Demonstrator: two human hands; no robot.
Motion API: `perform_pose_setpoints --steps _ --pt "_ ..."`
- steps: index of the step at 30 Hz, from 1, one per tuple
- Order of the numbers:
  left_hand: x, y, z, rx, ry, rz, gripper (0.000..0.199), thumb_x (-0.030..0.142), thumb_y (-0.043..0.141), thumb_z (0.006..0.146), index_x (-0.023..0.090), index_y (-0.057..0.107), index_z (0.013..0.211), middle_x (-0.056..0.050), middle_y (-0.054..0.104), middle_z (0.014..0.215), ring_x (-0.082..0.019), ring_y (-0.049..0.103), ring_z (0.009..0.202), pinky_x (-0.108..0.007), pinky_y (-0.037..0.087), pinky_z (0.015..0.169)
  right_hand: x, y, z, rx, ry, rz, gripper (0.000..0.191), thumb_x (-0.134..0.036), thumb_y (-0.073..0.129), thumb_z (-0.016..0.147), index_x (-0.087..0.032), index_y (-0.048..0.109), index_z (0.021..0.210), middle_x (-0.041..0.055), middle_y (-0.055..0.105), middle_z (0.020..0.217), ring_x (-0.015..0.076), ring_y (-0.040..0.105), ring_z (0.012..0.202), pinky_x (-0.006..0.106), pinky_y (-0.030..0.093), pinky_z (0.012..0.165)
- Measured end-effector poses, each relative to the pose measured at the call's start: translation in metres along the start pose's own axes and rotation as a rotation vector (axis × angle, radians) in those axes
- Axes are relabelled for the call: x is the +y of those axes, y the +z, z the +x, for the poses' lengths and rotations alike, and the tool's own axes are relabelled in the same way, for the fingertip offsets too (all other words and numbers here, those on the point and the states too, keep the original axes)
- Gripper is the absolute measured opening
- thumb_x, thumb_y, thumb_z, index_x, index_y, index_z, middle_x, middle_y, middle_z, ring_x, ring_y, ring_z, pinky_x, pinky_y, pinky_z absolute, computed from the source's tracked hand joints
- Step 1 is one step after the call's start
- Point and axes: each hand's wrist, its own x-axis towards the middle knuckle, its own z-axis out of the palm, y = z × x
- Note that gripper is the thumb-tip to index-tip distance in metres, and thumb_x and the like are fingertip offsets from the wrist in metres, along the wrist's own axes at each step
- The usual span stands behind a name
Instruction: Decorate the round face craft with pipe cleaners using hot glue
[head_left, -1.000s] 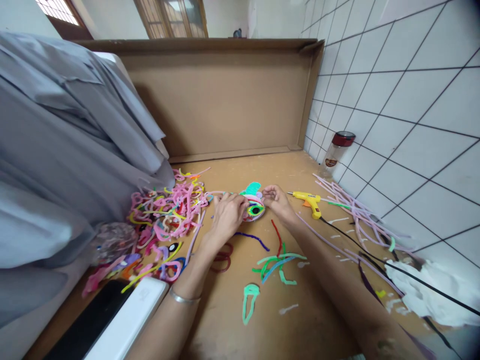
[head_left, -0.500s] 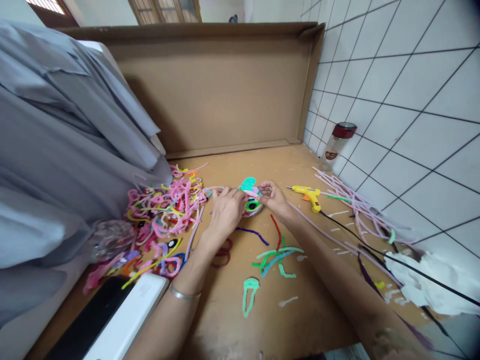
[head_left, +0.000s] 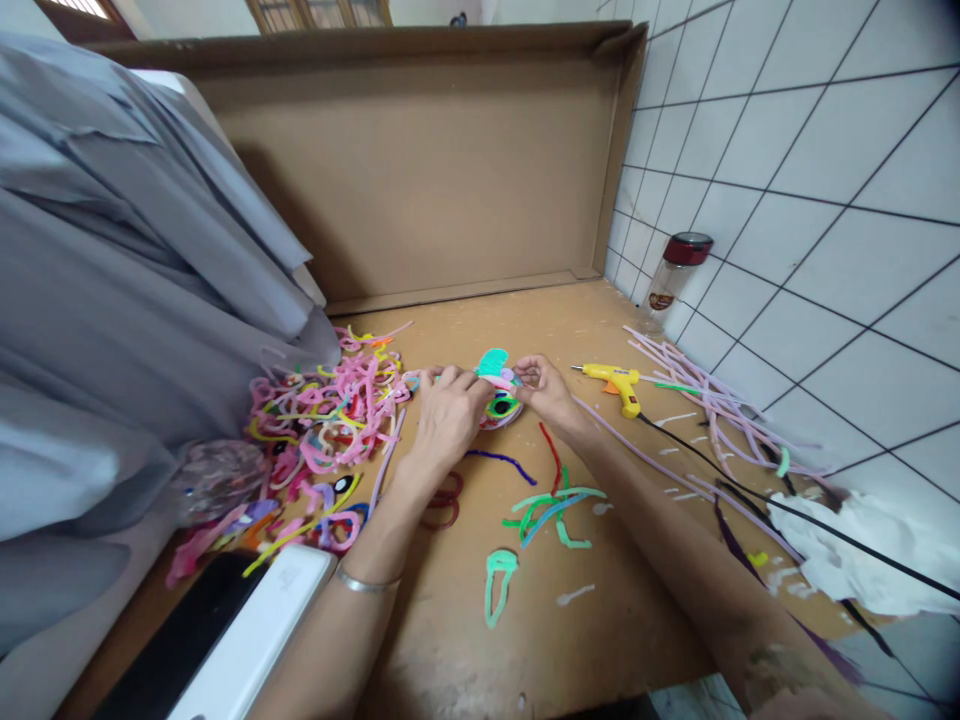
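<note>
Between my two hands is a small colourful pipe-cleaner piece (head_left: 501, 405), with a green and black eye shape on its front and a teal flap (head_left: 493, 362) standing up at its back. My left hand (head_left: 451, 405) is closed on its left side, fingers bent over a pink strip along its top. From the right, my right hand (head_left: 546, 388) pinches the piece's edge with thumb and forefinger. Loose green and blue strips (head_left: 555, 510), a red strip (head_left: 551, 450) and a dark blue strip (head_left: 504, 458) lie just below. A mint green loop (head_left: 499, 585) rests nearer me.
A tangled pink and yellow pile (head_left: 337, 410) lies left, beside a phone (head_left: 255, 630). To the right are a yellow glue gun (head_left: 616, 385) with a black cord, lilac strips (head_left: 697, 400), a red-lidded jar (head_left: 675, 270) and white tissue (head_left: 862, 560). A cardboard wall (head_left: 450, 170) stands behind.
The view has shifted slightly, so everything sits a little higher in the picture. Both hands keep nearly the same hold on the colourful piece.
</note>
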Motion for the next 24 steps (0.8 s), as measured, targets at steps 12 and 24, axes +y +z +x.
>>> perform_pose_setpoints --steps 12,24 --pt "0.0010 0.0033 -0.0005 0.053 0.008 0.028 0.015 0.021 0.055 0.091 0.022 0.070 0.089 -0.006 0.070 0.080 -0.024 0.054 0.084 -0.043 0.031 0.080 -0.0038 0.0010 -0.0013 -0.007 -0.002 0.006 0.038 -0.021 0.070 0.053 -0.024 0.050 0.085 0.0001 0.062 0.088 0.0187 0.061 0.087 0.039 0.050 0.088" --pt "0.0023 -0.0009 -0.0001 0.010 -0.023 -0.020 0.019 0.023 0.051 0.093 0.023 0.070 0.090 -0.007 0.071 0.084 -0.025 0.053 0.087 -0.045 0.031 0.083 -0.0036 0.0014 -0.0028 -0.004 0.021 0.006 0.043 -0.030 0.076 0.052 -0.024 0.051 0.087 0.0007 0.062 0.090 0.0192 0.061 0.088 0.039 0.050 0.088"
